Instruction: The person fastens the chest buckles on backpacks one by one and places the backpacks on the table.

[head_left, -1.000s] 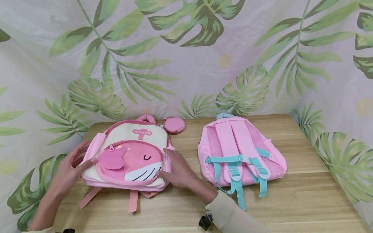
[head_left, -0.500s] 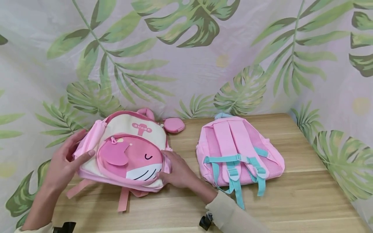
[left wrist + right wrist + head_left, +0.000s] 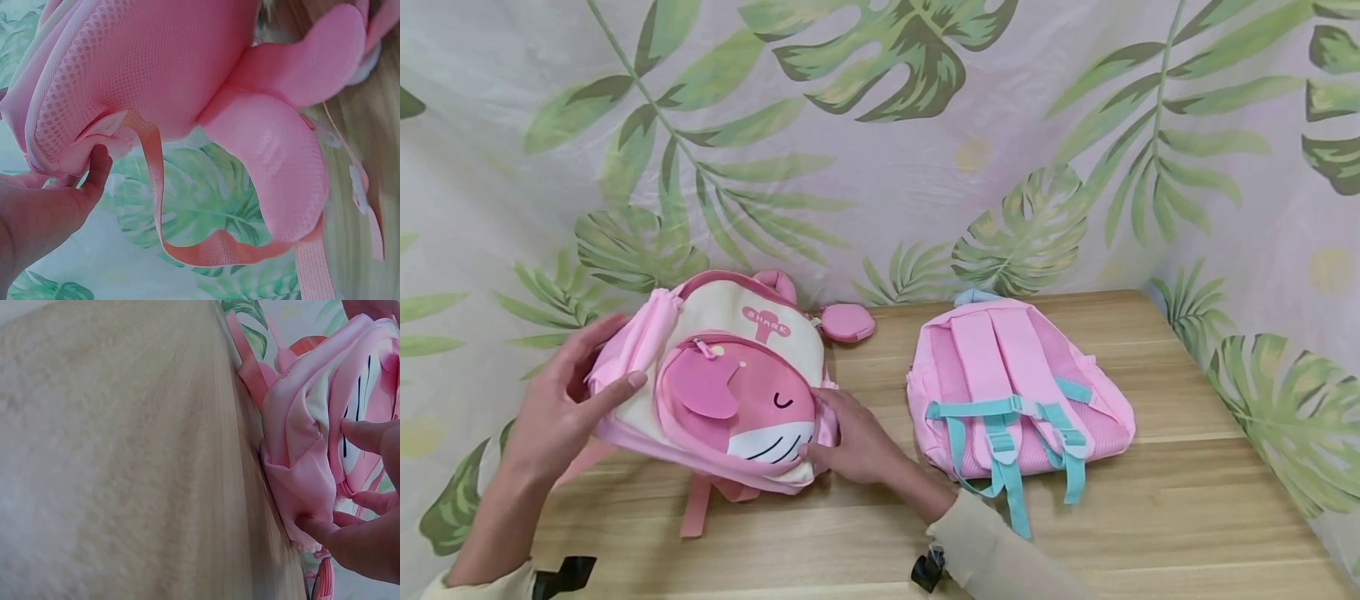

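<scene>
Left-centre backpack (image 3: pixel 767 404) now tilted, left edge raised off table (image 3: pixel 1157 525): lifting underway. Left hand (image 3: pixel 560 408), right hand (image 3: pixel 857 437) grip its sides.

The backpack lettered SHARK (image 3: pixel 760 383) is cream and pink, its animal face (image 3: pixel 760 412) rose above white with black curved lines. The second backpack (image 3: pixel 1022 383) is pale pink with turquoise webbing (image 3: pixel 973 408). Green leaves (image 3: pixel 921 75) pattern the lilac backdrop (image 3: pixel 910 183); tan grain streaks the table (image 3: pixel 865 533).
</scene>
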The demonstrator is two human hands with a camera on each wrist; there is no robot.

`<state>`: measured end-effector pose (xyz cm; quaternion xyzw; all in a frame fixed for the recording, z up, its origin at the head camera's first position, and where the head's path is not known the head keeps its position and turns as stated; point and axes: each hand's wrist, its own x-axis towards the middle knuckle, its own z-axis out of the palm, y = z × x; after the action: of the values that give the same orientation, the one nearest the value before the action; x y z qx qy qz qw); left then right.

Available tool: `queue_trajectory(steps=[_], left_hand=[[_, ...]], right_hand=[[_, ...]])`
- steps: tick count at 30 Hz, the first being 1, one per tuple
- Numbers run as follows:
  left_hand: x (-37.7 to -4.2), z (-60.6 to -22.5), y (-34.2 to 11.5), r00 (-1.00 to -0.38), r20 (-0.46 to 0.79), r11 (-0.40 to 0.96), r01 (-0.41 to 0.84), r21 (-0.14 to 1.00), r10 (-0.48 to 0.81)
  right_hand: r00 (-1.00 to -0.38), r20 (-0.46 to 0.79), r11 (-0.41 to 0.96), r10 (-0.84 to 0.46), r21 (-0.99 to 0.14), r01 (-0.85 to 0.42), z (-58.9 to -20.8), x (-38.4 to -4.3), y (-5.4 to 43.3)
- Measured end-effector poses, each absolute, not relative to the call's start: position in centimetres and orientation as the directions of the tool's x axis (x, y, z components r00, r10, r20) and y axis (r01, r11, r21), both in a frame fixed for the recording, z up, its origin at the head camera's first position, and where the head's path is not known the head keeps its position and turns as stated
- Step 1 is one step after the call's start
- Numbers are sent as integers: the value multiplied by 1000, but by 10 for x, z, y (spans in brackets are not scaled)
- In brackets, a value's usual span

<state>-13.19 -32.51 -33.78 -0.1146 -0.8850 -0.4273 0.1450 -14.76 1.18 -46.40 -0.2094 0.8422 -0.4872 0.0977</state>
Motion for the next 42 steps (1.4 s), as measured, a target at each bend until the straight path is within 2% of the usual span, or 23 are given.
queue_trajectory(steps=[11,16,18,25,34,42], left_hand=[[-132,-323,-314,-931,363,588,312,747,33],[-132,-317,-307,-920,389,562,340,754,35],[-133,-314,-304,-917,397,520,360,775,43],[-136,-305,-291,-901,418,215,434,875,117],[-138,-295,-277,-878,437,112,462,880,194],[-137,-288,-266,-876,431,128,463,877,218]], right_hand=[[-899,32,398,-436,-889,-225,-470,-151,8],[-896,49,338,-441,-916,-216,-473,-153,6],[-895,42,315,-445,-928,-200,-473,-153,5],[-889,21,273,-458,-948,-162,-476,-152,1],[-889,-5,240,-458,-964,-118,-479,-152,-3],[-881,8,269,-473,-951,-153,-478,-150,-5]])
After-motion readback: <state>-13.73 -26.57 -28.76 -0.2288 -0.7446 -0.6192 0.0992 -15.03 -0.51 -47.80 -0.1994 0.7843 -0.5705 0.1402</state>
